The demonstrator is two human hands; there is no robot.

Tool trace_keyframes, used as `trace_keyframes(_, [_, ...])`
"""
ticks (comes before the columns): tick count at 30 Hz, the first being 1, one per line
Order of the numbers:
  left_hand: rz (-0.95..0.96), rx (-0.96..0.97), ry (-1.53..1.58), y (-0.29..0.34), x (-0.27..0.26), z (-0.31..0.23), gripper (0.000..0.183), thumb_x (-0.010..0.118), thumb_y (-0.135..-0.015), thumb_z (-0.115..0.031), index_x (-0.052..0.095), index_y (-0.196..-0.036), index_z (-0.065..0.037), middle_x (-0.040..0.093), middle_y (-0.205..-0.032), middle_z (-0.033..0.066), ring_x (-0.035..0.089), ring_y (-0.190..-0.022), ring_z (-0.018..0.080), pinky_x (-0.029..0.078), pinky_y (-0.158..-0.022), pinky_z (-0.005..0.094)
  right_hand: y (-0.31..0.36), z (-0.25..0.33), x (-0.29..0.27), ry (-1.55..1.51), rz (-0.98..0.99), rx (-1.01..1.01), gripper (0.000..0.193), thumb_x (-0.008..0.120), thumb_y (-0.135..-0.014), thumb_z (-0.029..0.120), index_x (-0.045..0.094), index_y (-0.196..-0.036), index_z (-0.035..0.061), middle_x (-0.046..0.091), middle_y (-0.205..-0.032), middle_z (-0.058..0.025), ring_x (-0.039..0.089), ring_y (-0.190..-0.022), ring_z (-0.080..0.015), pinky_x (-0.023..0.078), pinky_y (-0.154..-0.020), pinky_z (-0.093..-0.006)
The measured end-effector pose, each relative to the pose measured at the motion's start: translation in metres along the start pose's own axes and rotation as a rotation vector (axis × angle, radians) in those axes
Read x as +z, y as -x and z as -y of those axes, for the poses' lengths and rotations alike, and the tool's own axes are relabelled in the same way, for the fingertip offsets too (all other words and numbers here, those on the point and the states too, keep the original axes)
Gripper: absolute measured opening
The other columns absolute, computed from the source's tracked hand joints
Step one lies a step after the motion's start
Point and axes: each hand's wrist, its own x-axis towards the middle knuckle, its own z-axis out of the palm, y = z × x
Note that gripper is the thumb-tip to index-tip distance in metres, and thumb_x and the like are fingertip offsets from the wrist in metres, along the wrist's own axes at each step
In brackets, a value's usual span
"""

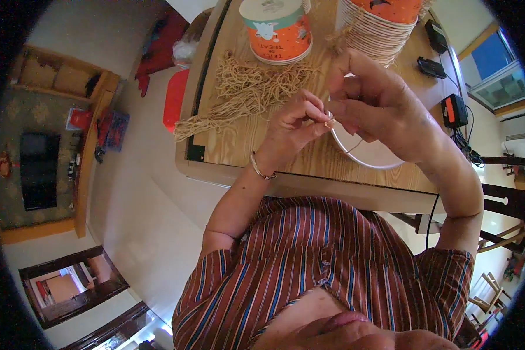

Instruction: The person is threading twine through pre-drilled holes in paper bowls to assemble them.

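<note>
Tan cord [345, 150] pinched by both hands: left hand [291, 129], right hand [374, 108]

- Soft, even daylight fills the room, brightest at the blue-framed window [499, 73] upper right.
- Pale floor slightly washed out.
- Fisheye bends the light wooden table [286, 157] edges; black vignette rims the corners.
- Nearest striped shirt [326, 268] slightly soft.

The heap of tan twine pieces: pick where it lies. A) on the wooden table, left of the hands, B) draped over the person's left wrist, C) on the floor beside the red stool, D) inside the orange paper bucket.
A: the heap of tan twine pieces lies spread on the wooden table, to the left of the left hand and right hand, in front of the orange paper bucket.
</note>
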Motion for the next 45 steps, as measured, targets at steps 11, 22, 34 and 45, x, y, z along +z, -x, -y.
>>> trace_keyframes(11, [-0.006,-0.039,-0.005,0.008,0.004,-0.001,0.005,0.063,-0.091,-0.005,0.06,-0.094,-0.003,0.053,-0.102,0.0026,0.054,-0.087,0.0085,0.047,-0.074,0.0233,0.004,0.001,-0.012,-0.028,-0.01,0.052,0.014,0.064,-0.091,0.013,0.054,-0.102,0.0109,0.055,-0.075,0.0058,0.046,-0.062,-0.0006,0.032,-0.046,-0.0174])
trace_keyframes(22, [-0.176,-0.188,0.307,0.015,0.019,-0.001,0.006,0.059,-0.093,-0.008,0.059,-0.091,-0.003,0.059,-0.087,0.0019,0.058,-0.077,0.01,0.05,-0.074,0.0265,0.007,0.002,-0.01,-0.037,0.003,0.078,0.014,0.062,-0.09,0.006,0.05,-0.097,0.0091,0.051,-0.069,0.004,0.041,-0.057,-0.0011,0.026,-0.045,-0.0177])
trace_keyframes(34, [-0.058,0.259,-0.739,-0.009,-0.003,-0.015,0.051,0.061,-0.073,0.014,0.062,-0.117,-0.012,0.049,-0.129,0.0101,0.057,-0.099,0.0201,0.052,-0.081,0.0314,0.003,-0.005,-0.039,0.035,-0.002,0.224,0.013,0.062,-0.091,0.007,0.053,-0.099,0.0081,0.052,-0.072,0.0051,0.041,-0.058,0.0005,0.027,-0.044,-0.0165])
trace_keyframes(45, [0.253,0.642,-1.166,-0.017,-0.018,-0.022,0.02,0.07,-0.079,-0.016,0.068,-0.099,-0.017,0.061,-0.117,0.0077,0.057,-0.112,0.0273,0.045,-0.098,0.0444,0.016,0.0,-0.063,0.81,-0.021,0.058,0.019,0.062,-0.081,-0.001,0.055,-0.099,0.0027,0.05,-0.08,-0.0019,0.049,-0.07,-0.0107,0.045,-0.066,-0.028])
